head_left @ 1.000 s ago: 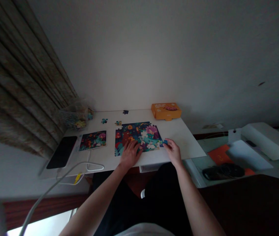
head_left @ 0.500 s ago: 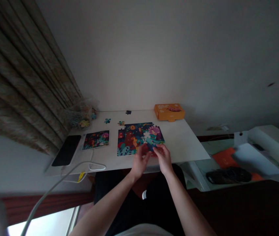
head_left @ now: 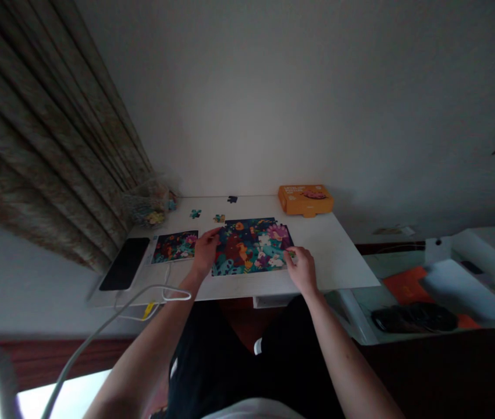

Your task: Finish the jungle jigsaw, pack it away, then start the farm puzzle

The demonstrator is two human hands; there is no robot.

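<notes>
A colourful, mostly assembled jigsaw puzzle point(head_left: 251, 247) lies flat on the white table, with gaps along its top edge and corners and a pale spot near its middle right. My left hand point(head_left: 206, 250) rests at the puzzle's upper left edge, its fingers apart and holding nothing visible. At the right edge, my right hand point(head_left: 302, 266) touches the border with its fingertips, nothing seen in it. Loose pieces lie behind the puzzle: a teal one point(head_left: 195, 213), a tan one point(head_left: 219, 219) and a dark one point(head_left: 232, 199). The picture card point(head_left: 173, 247) is left of my left hand.
An orange box point(head_left: 306, 201) stands at the table's back right. A black phone point(head_left: 125, 263) and a white cable point(head_left: 177, 291) are at the left, with a clear bag point(head_left: 149, 206) behind them. Right of the table, a black object point(head_left: 413, 316) lies on a lower glass surface.
My hands have moved apart from the puzzle's lower right part, the left one to the upper left edge and the right one to the right edge. The view has shifted slightly.
</notes>
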